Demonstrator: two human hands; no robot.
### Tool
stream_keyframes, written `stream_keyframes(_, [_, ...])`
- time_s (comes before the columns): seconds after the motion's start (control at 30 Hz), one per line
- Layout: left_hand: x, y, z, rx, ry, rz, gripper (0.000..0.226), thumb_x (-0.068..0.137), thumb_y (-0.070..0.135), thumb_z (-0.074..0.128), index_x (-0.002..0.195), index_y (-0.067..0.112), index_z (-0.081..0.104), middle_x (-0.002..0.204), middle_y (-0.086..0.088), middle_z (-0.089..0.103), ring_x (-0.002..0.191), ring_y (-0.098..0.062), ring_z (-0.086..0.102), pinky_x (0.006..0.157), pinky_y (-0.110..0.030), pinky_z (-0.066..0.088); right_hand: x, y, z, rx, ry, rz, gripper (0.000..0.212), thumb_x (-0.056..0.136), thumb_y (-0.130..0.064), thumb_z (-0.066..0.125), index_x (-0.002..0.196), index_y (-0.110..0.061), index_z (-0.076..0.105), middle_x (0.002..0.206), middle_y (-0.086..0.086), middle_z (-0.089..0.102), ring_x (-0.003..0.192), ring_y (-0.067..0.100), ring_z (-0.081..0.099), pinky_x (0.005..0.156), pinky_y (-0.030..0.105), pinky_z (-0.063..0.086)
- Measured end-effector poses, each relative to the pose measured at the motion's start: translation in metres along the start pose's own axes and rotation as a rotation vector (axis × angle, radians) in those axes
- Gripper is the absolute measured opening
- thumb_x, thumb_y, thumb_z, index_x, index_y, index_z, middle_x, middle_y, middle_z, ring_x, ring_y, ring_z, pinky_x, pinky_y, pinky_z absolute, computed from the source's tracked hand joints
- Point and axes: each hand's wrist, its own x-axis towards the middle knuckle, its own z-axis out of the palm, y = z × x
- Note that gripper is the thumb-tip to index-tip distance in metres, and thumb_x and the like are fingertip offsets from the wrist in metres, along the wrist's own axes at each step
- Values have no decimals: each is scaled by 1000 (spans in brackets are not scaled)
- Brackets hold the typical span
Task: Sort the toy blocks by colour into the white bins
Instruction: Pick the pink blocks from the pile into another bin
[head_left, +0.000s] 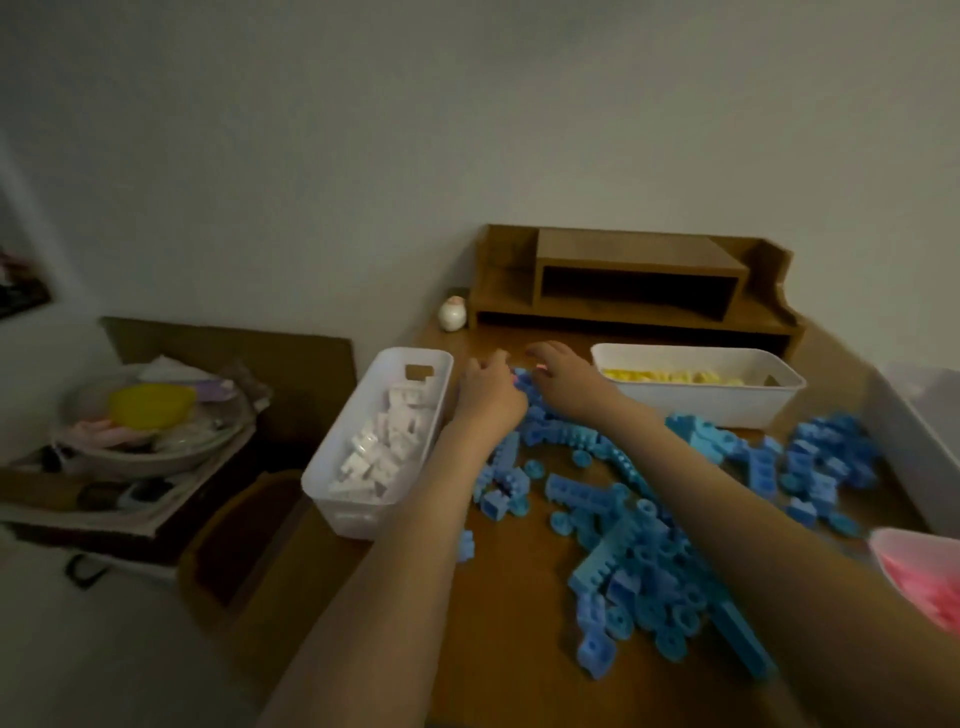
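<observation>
The blue blocks (623, 545) were found strewn loose across the desk (509, 649), from the near edge to the gap between two white bins: the left bin (343, 514), filled with pale blocks, and the far bin (717, 405), holding yellow ones. They were judged to be light, hard, hollow plastic, smooth enough to slip. A pinch across two opposite flat sides was thought safer than one over the studded top. The round pieces were expected to roll if nudged, and the joined rows to come apart if lifted by one end.

Both hands were stretched to the far end of the pile. The left hand (488, 392) was seen from the back, just beside the left bin. The right hand (569, 374) was held over the furthest blue blocks. The fingers (543, 349) of both were bent forward and down, and whether a block was pinched or nothing held could not be told.

Motion blur and dim light left single blocks hard to separate. A third white bin (914, 447) and a pink container (914, 545) were cut off at the right edge. The third bin's contents could not be made out.
</observation>
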Motion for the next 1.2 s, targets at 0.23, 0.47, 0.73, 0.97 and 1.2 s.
stream_keyframes(0.23, [57,-6,29,226,-70,-129,55,100,30,32,150,32,10,158,-10,-4,145,-31,-5,115,-47,1,62,17,37,-96,-73,234,53,100,-35,27,149,-18,15,158,6,0,144,32,-5,114,49,6])
stream_keyframes(0.47, [53,-12,29,298,-139,-80,51,94,17,38,142,27,24,143,-6,29,131,-29,25,103,-42,22,56,6,33,-87,-216,159,37,101,-14,27,133,-3,40,135,18,39,121,36,40,102,44,36])
stream_keyframes(0.73, [1,0,17,276,-251,-78,53,94,7,37,144,20,23,149,-10,17,137,-32,15,106,-44,23,-6,-9,17,-123,-243,109,36,101,-16,29,130,-2,45,132,18,49,119,33,48,94,36,39])
stream_keyframes(0.97, [-34,-1,4,151,-164,20,27,96,23,42,117,13,56,121,-13,55,116,-32,49,99,-42,40,-52,-10,-11,17,-90,7,36,95,-17,41,130,-9,51,132,12,52,117,27,50,91,31,41])
stream_keyframes(1.2, [-56,7,3,70,-4,75,18,94,24,47,110,23,54,109,-1,62,106,-24,53,96,-41,35,-82,5,-14,-94,4,-67,38,88,-13,58,124,-17,52,125,6,39,115,25,42,101,43,37])
